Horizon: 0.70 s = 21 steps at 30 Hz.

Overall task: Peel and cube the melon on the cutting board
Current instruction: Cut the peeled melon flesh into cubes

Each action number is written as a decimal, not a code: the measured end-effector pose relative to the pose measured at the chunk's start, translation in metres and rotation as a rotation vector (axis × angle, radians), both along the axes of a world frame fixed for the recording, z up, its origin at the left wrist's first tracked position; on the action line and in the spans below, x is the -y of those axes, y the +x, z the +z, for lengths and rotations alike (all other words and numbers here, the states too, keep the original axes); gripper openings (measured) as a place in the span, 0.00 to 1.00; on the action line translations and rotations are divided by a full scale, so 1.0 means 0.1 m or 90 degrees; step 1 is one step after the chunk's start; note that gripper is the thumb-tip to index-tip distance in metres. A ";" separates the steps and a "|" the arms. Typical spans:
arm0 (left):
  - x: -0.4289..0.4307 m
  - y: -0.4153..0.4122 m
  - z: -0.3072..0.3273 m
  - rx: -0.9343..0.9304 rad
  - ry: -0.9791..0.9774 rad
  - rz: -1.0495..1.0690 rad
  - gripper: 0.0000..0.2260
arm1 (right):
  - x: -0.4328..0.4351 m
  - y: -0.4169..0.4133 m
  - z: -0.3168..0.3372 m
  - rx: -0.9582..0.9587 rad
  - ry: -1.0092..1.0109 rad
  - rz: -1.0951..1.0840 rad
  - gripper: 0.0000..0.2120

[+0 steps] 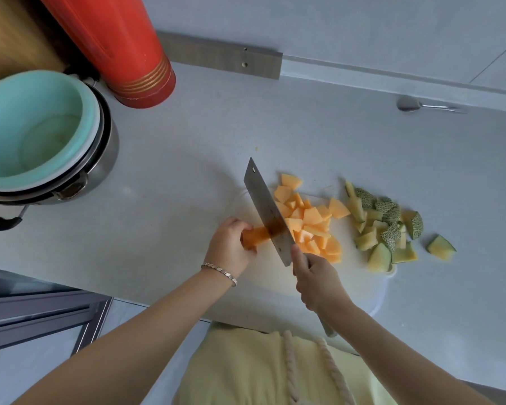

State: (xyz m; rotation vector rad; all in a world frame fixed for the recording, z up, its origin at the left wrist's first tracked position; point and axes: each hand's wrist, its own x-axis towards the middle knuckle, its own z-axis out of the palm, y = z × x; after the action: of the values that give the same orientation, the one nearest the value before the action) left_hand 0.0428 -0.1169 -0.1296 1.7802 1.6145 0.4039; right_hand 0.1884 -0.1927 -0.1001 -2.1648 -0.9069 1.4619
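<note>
Far left on table (187, 159), red flask (114, 48) beside steel pot (107, 159) nesting teal basin (32, 127); spoon (410, 104) by back wall. On cutting board (371, 287): peeled melon strip (256, 236) pinched in left grip (231, 242), cleaver (268, 211) across it in closed right grip (316, 283), orange cubes (311, 223) just beyond, rind pieces (387, 229) right.

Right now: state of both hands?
Left hand: closed, holding the peeled melon strip.
Right hand: closed, gripping the cleaver by its handle, blade across the strip.
</note>
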 end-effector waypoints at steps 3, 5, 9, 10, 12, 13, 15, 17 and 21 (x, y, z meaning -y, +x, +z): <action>0.00 0.00 -0.02 0.008 0.005 0.010 0.12 | -0.07 -0.07 -0.05 -0.012 0.015 -0.012 0.23; -0.01 -0.01 -0.03 0.013 0.005 0.022 0.11 | -0.11 -0.08 -0.06 -0.040 0.016 -0.036 0.22; 0.01 -0.03 -0.05 0.033 -0.010 0.043 0.11 | -0.12 0.02 0.03 -0.111 -0.006 -0.103 0.23; 0.01 -0.03 -0.05 0.035 -0.014 0.044 0.11 | -0.10 0.05 0.06 -0.114 -0.004 -0.111 0.23; 0.00 -0.02 -0.07 0.037 -0.025 0.045 0.12 | -0.04 0.10 0.10 -0.107 0.005 -0.108 0.23; 0.00 -0.02 -0.07 0.034 -0.030 0.045 0.13 | -0.02 0.12 0.12 -0.103 0.007 -0.101 0.23; 0.00 0.00 -0.08 0.030 -0.031 0.045 0.13 | 0.03 0.13 0.15 -0.098 0.008 -0.087 0.22; -0.01 0.01 -0.08 0.031 -0.030 0.048 0.13 | 0.05 0.13 0.14 -0.090 0.006 -0.071 0.21; -0.01 0.02 -0.07 0.021 -0.019 0.040 0.13 | 0.06 0.09 0.08 -0.020 0.008 0.003 0.22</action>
State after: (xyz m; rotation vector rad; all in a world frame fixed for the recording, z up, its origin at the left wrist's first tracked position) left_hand 0.0447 -0.1162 -0.1369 1.6952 1.6480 0.4344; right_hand 0.1976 -0.1985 -0.0921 -2.1263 -0.9092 1.4841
